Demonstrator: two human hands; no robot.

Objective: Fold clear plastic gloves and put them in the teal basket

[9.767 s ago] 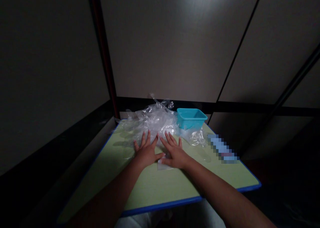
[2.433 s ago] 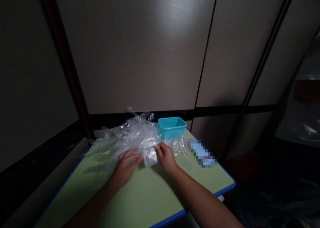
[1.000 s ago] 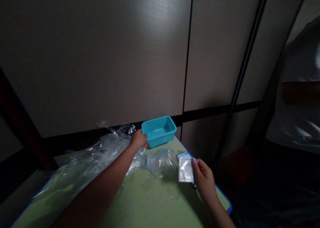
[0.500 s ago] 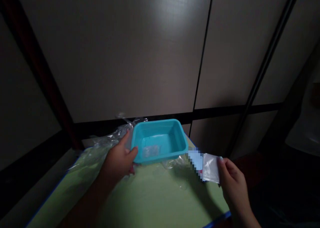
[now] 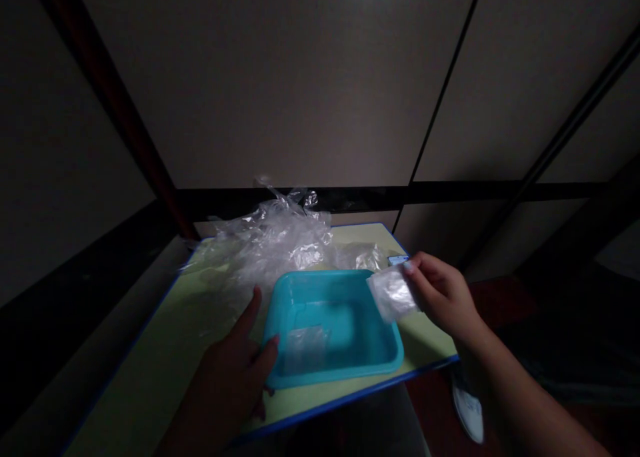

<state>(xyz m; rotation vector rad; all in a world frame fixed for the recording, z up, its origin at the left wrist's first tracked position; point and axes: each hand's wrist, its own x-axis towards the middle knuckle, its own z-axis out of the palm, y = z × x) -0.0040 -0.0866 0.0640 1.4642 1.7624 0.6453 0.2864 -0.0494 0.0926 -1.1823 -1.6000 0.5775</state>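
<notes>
A turquoise plastic basin (image 5: 350,377) sits near the table's front edge. My left hand (image 5: 237,363) is at its left side, thumb against the rim and index finger stretched out; the other fingers are mostly hidden below. In my right hand (image 5: 443,293), a folded clear plastic bag (image 5: 393,293) is pinched between thumb and fingers, above the basin's right rim. Another folded plastic bag (image 5: 306,349) lies inside, on the basin's left part.
Behind the basin, crumpled clear plastic (image 5: 280,237) spreads over the pale green table (image 5: 150,370). A phone-like item (image 5: 397,260) lies at the right edge. Cabinet panels (image 5: 300,90) stand behind. A shoe (image 5: 469,410) shows on the floor.
The basin has come down and nearer to me. My right hand has brought the folded plastic bag left, over the basin's rim. The view has shifted, showing more crumpled plastic.
</notes>
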